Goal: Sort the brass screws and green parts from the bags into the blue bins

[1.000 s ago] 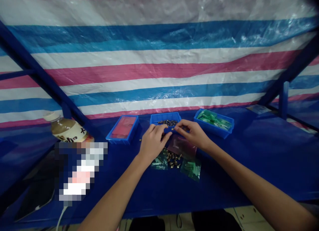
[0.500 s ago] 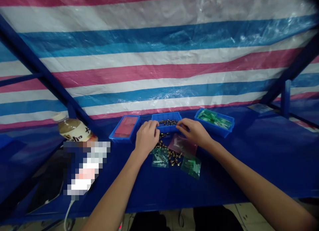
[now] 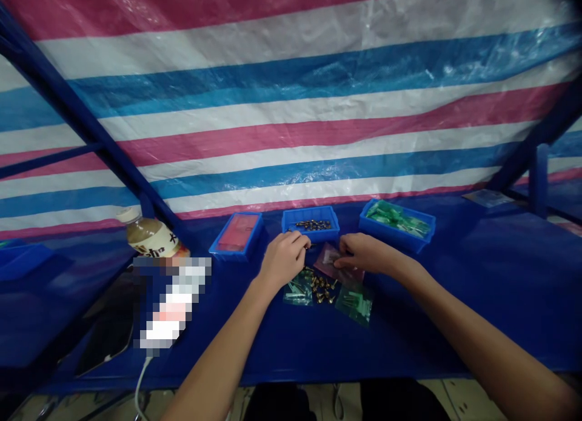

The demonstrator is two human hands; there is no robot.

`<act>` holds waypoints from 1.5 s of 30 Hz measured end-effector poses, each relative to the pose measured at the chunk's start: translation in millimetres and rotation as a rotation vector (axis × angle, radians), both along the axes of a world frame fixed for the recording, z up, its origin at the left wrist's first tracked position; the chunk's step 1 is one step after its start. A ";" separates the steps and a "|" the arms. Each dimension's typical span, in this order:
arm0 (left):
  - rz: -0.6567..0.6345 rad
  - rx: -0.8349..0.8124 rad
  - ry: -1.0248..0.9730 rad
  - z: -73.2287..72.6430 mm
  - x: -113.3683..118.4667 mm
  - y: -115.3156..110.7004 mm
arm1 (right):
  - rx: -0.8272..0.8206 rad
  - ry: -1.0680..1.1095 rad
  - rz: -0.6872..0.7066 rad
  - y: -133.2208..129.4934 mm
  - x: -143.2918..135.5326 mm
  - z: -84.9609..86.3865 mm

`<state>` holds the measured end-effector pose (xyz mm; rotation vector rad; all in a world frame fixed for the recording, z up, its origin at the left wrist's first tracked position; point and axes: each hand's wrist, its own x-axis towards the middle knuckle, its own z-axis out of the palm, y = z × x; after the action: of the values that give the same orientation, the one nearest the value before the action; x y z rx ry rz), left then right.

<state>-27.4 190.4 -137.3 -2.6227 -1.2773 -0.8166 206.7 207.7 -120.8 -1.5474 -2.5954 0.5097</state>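
Note:
My left hand (image 3: 286, 256) is closed at the front edge of the middle blue bin (image 3: 311, 223), its fingertips by a few brass screws; what it holds is too small to name. Brass screws (image 3: 313, 225) lie inside that bin. My right hand (image 3: 361, 252) has thumb and fingers drawn together over a pink bag (image 3: 330, 261); whether it grips the bag is unclear. Loose brass screws (image 3: 322, 288) are heaped on the blue table between a small green bag (image 3: 299, 289) of parts and another green bag (image 3: 356, 304) nearer the front.
A blue bin (image 3: 236, 236) with pink bags stands left, and a blue bin (image 3: 397, 224) of green bags right. Further left are a bottle (image 3: 152, 234), a dark flat device (image 3: 107, 330) and a blurred-out object with a white cable. Striped sheeting hangs behind.
Both hands have come back from the middle bin toward the front. My right hand has moved from the bin's right edge to above the pink bag. The camera view has shifted slightly.

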 end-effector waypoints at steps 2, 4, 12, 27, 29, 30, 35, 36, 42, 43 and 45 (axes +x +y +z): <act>-0.005 -0.005 -0.019 -0.5 0.7 0.2 | -0.035 0.057 0.013 1.1 1.5 -0.6; -0.009 -0.016 -0.053 0.6 2.0 -0.5 | -0.009 0.133 0.057 1.4 3.7 1.2; -0.086 -0.271 -0.501 10.2 9.8 -6.1 | -0.060 0.641 0.122 -1.0 2.6 16.7; -0.116 -0.714 -1.027 1.0 10.1 4.8 | -0.442 1.115 0.004 -7.1 -17.0 6.0; -0.136 -0.664 -1.007 2.0 9.6 5.3 | -0.362 1.145 0.016 -6.3 -17.3 4.5; -0.160 -0.615 -0.983 3.3 9.1 5.5 | -0.298 1.146 0.033 -5.8 -17.0 4.3; -0.214 -0.311 -0.761 13.6 5.1 2.9 | 0.104 0.972 0.138 -4.2 -12.6 9.2; -0.192 -0.283 -0.728 15.1 4.6 2.3 | 0.145 0.936 0.134 -4.2 -11.9 10.5; -0.135 -0.391 -0.812 9.3 6.4 4.9 | 0.018 1.002 0.075 -5.6 -16.1 8.7; -0.122 -0.464 -0.871 7.3 7.2 5.6 | -0.071 1.043 0.037 -6.6 -18.0 7.4; -0.119 -0.616 -0.971 4.6 8.8 6.1 | -0.253 1.109 -0.046 -8.9 -21.6 5.3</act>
<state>-18.6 196.5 -132.7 -2.8084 -1.7895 -2.2033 185.1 198.8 -115.5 -0.9039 -1.6588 1.2673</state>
